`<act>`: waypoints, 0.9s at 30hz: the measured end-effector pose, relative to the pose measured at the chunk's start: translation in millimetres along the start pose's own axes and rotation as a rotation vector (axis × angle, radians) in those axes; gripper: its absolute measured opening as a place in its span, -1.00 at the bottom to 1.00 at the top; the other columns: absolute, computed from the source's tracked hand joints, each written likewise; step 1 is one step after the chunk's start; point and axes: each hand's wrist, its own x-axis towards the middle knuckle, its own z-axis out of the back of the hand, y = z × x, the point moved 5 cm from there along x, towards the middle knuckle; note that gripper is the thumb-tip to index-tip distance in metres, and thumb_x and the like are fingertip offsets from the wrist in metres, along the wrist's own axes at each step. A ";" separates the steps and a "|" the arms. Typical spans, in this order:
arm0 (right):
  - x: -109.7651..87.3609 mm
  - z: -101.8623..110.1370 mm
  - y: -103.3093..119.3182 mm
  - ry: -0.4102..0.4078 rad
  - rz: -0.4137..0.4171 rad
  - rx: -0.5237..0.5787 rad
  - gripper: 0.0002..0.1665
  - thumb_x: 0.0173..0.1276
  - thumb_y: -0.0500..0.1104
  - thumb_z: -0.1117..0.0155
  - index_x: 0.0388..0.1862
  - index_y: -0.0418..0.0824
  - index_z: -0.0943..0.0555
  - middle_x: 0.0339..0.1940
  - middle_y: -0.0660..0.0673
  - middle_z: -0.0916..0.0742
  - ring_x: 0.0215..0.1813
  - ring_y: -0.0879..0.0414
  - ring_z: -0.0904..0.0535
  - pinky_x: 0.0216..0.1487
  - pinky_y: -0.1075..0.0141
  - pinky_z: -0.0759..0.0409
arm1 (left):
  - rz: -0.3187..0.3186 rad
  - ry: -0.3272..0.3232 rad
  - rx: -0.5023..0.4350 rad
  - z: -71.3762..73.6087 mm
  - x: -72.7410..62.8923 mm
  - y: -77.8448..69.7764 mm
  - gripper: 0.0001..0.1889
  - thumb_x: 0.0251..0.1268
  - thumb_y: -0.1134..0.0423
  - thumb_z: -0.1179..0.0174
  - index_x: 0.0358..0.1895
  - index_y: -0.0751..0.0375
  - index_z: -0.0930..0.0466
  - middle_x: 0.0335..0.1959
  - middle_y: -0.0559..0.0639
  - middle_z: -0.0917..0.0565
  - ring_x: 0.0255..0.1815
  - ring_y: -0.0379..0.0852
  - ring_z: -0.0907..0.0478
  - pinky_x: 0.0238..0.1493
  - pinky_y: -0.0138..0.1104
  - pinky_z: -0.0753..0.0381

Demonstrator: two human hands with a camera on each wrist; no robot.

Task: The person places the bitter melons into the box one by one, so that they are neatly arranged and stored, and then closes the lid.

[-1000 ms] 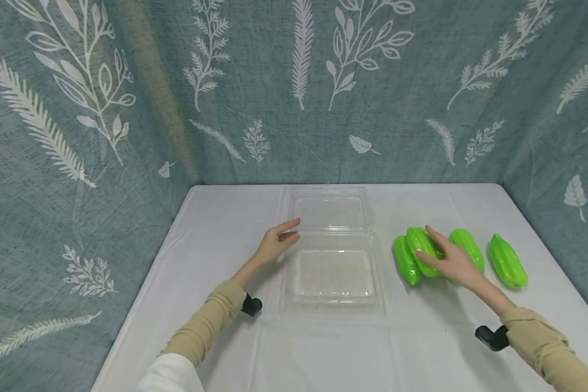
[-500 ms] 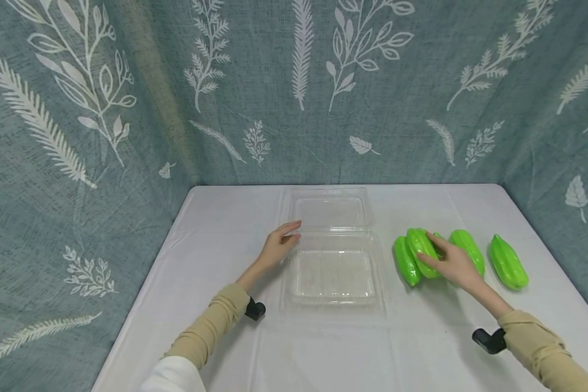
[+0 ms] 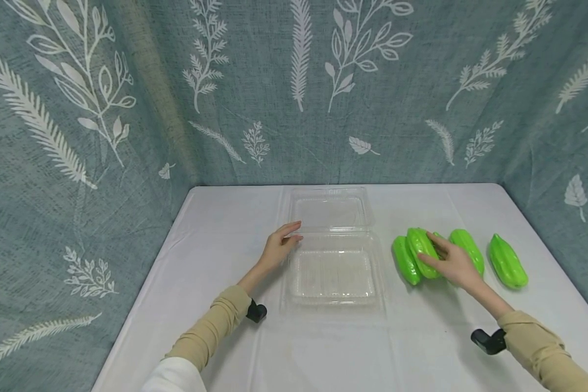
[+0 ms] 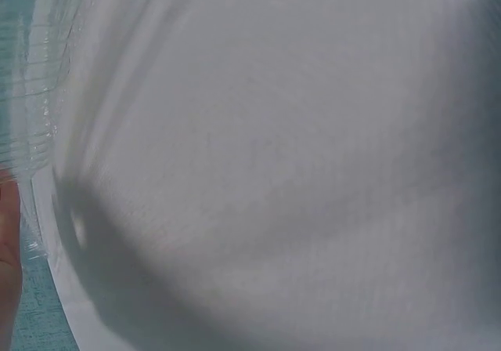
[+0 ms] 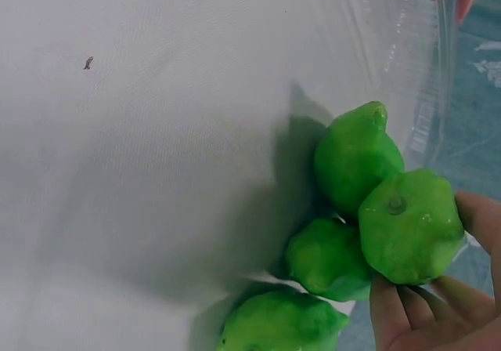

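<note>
My right hand (image 3: 455, 265) grips a plump, ridged green vegetable (image 3: 421, 253), thumb on one side and fingers on the other. In the right wrist view the held vegetable (image 5: 411, 227) sits above others of its kind. One like it (image 3: 405, 260) lies close on its left; more lie to the right, partly behind the hand. My left hand (image 3: 277, 247) is at the left edge of a clear plastic clamshell box (image 3: 333, 272), near its hinge, fingers extended and thumb apart. Whether its fingertips touch the box is unclear. Only part of that hand shows in the left wrist view.
The box's lid (image 3: 329, 209) lies folded back, away from me. Another green vegetable (image 3: 507, 261) lies at the far right. A white cloth (image 3: 323, 354) covers the table, and a patterned blue-green curtain (image 3: 274, 81) hangs behind and on both sides.
My left hand has shifted very slightly forward and right along the box. The right hand's fingers have closed a little around the vegetable, which has barely moved.
</note>
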 end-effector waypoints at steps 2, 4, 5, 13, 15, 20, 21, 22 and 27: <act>0.0 0.4 -0.8 0.000 0.001 0.010 -0.08 0.39 0.08 -0.14 0.46 -0.46 -0.04 0.41 -0.55 -0.20 0.36 -0.46 -0.22 0.31 -0.16 -0.40 | -0.001 0.001 0.003 0.0 0.3 0.2 -0.61 0.31 0.60 0.02 0.19 0.70 -0.32 0.28 0.49 -0.35 0.03 0.38 -0.56 0.11 -0.08 -0.62; -0.1 0.9 -1.6 -0.003 0.004 0.018 -0.08 0.40 0.07 -0.14 0.46 -0.46 -0.03 0.41 -0.55 -0.19 0.36 -0.46 -0.21 0.32 -0.17 -0.39 | -0.004 0.000 0.012 -0.1 0.8 1.3 -0.61 0.31 0.59 0.02 0.19 0.70 -0.32 0.27 0.49 -0.35 0.02 0.37 -0.57 0.09 -0.10 -0.63; -0.2 1.2 -1.8 -0.005 0.006 0.021 -0.08 0.40 0.07 -0.14 0.46 -0.46 -0.03 0.41 -0.55 -0.20 0.36 -0.46 -0.21 0.32 -0.17 -0.39 | -0.005 -0.001 0.015 -0.2 1.2 2.4 -0.61 0.31 0.59 0.02 0.19 0.70 -0.31 0.27 0.49 -0.35 0.01 0.36 -0.57 0.09 -0.11 -0.64; -1.7 2.0 -2.1 -0.018 0.004 0.035 -0.07 0.40 0.08 -0.13 0.46 -0.47 -0.02 0.41 -0.56 -0.20 0.36 -0.46 -0.21 0.32 -0.15 -0.40 | -0.015 -0.022 0.006 -2.6 6.5 26.9 -0.61 0.32 0.59 0.03 0.20 0.66 -0.34 0.27 0.45 -0.37 -0.02 0.35 -0.60 0.07 -0.15 -0.66; -2.0 1.8 -2.1 -0.019 -0.002 0.039 -0.07 0.40 0.08 -0.13 0.46 -0.46 -0.01 0.41 -0.55 -0.20 0.37 -0.45 -0.21 0.32 -0.15 -0.40 | -0.010 -0.022 -0.002 -3.2 8.2 35.6 -0.61 0.33 0.58 0.02 0.21 0.62 -0.35 0.28 0.41 -0.38 -0.01 0.33 -0.60 0.07 -0.17 -0.66; -2.7 2.1 -1.5 -0.025 -0.009 0.060 -0.05 0.40 0.10 -0.13 0.47 -0.45 0.00 0.42 -0.55 -0.19 0.38 -0.45 -0.20 0.32 -0.14 -0.40 | -0.002 -0.014 -0.008 -2.8 8.1 40.3 -0.60 0.34 0.55 0.03 0.23 0.57 -0.35 0.30 0.37 -0.38 -0.01 0.31 -0.61 0.07 -0.22 -0.67; -2.9 2.4 -1.1 -0.028 -0.009 0.064 -0.06 0.40 0.10 -0.12 0.47 -0.45 0.00 0.42 -0.55 -0.19 0.38 -0.45 -0.20 0.32 -0.14 -0.40 | -0.001 -0.012 -0.007 -2.7 7.8 39.8 -0.60 0.34 0.55 0.02 0.23 0.57 -0.35 0.30 0.37 -0.38 -0.01 0.30 -0.61 0.07 -0.22 -0.67; -3.3 2.8 -0.7 -0.033 -0.006 0.069 -0.06 0.40 0.09 -0.13 0.47 -0.45 0.00 0.42 -0.55 -0.19 0.38 -0.45 -0.20 0.32 -0.14 -0.40 | -0.002 -0.011 -0.001 -2.8 7.7 39.1 -0.60 0.34 0.55 0.02 0.23 0.58 -0.35 0.30 0.37 -0.38 -0.01 0.30 -0.61 0.07 -0.24 -0.67; -4.7 4.3 1.2 -0.051 0.001 0.084 -0.07 0.41 0.09 -0.12 0.47 -0.43 -0.01 0.42 -0.54 -0.20 0.37 -0.46 -0.21 0.32 -0.14 -0.40 | -0.009 -0.016 0.012 -2.6 6.8 36.5 -0.60 0.34 0.55 0.01 0.22 0.59 -0.35 0.28 0.38 -0.40 -0.02 0.28 -0.62 0.05 -0.26 -0.68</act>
